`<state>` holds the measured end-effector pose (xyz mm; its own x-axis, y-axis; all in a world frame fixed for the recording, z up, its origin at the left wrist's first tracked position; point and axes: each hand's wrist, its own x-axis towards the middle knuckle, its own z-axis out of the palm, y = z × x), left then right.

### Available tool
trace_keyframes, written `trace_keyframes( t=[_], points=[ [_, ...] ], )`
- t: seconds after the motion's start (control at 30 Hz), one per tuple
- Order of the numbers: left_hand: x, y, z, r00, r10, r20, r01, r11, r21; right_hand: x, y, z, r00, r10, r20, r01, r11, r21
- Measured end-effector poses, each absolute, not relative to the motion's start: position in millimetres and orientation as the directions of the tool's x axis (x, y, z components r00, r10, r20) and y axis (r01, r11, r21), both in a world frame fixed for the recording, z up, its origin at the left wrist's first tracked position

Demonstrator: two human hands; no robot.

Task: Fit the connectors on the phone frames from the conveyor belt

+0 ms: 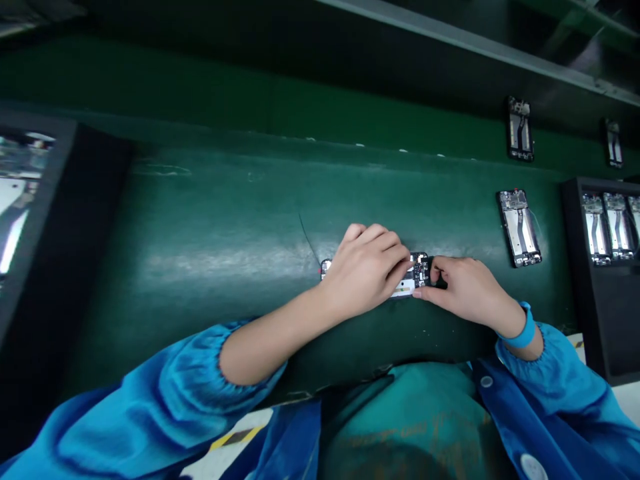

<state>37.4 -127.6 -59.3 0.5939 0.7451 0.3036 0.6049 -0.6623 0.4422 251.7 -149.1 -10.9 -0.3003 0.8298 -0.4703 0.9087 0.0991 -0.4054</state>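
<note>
The counter [225,220] has a smooth, dark green, rubbery-looking surface with a soft sheen and a few pale scuffs. The blue sleeves [195,380] are slightly shiny, wrinkled cloth. The black tray [617,320] looks like matt plastic. Inside the open phone [520,228], pale, glossy, metallic-looking panels sit between dark strips.

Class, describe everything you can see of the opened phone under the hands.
The opened phone lies flat, lengthwise left to right, on the green work surface. Its rim is black, its inside silvery and metallic-looking, with small circuit parts at the right end and a red spot at the left. The left hand covers its middle; the right hand's thumb touches its near edge.
</note>
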Motion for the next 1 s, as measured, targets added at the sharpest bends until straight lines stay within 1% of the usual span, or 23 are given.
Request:
trace_keyframes(
  t=[0.03,0.07,0.1,0.13,0.2,0.27,0.47,0.63,0.8,0.9,1.0],
  points=[
    [36.0,-128.1,-58.3,0.594,0.744,0.307,0.600,-0.663,0.447,252.7,-146.2,-10.0,-0.314,0.812,-0.492,0.885,0.063,-0.461],
    [35.4,-128.4,-57.7,0.592,0.742,0.315,0.595,-0.666,0.449,253.6,-142.6,-9.4,-0.320,0.782,-0.535,0.853,-0.008,-0.521],
    [35.6,-128.7,-57.5,0.588,0.740,0.328,0.591,-0.669,0.450,254.4,-138.4,-9.0,-0.311,0.741,-0.595,0.816,-0.113,-0.567],
    [36.3,-128.9,-57.7,0.583,0.737,0.343,0.588,-0.673,0.448,254.6,-133.9,-9.1,-0.292,0.690,-0.662,0.774,-0.236,-0.588],
    [38.2,-129.6,-59.1,0.574,0.728,0.374,0.580,-0.684,0.443,253.4,-125.5,-10.0,-0.242,0.591,-0.769,0.691,-0.451,-0.564],
    [39.6,-130.5,-60.7,0.567,0.719,0.401,0.572,-0.695,0.436,250.4,-119.4,-11.5,-0.206,0.545,-0.813,0.642,-0.552,-0.533],
    [39.6,-131.7,-61.6,0.584,0.698,0.414,0.548,-0.715,0.434,245.3,-116.1,-12.4,-0.195,0.522,-0.831,0.600,-0.607,-0.522],
    [39.6,-131.8,-60.4,0.612,0.695,0.378,0.542,-0.716,0.440,248.0,-118.0,-12.9,-0.197,0.518,-0.833,0.568,-0.632,-0.527],
    [40.3,-132.1,-59.1,0.611,0.716,0.338,0.545,-0.690,0.476,249.9,-119.0,-15.6,-0.198,0.516,-0.834,0.555,-0.642,-0.529],
    [39.8,-131.7,-58.8,0.611,0.721,0.327,0.532,-0.679,0.506,247.1,-118.0,-15.3,-0.177,0.517,-0.837,0.574,-0.637,-0.515],
    [39.0,-130.7,-58.7,0.598,0.741,0.307,0.528,-0.652,0.544,244.0,-115.4,-13.4,-0.143,0.552,-0.822,0.626,-0.593,-0.507]
  ],
)
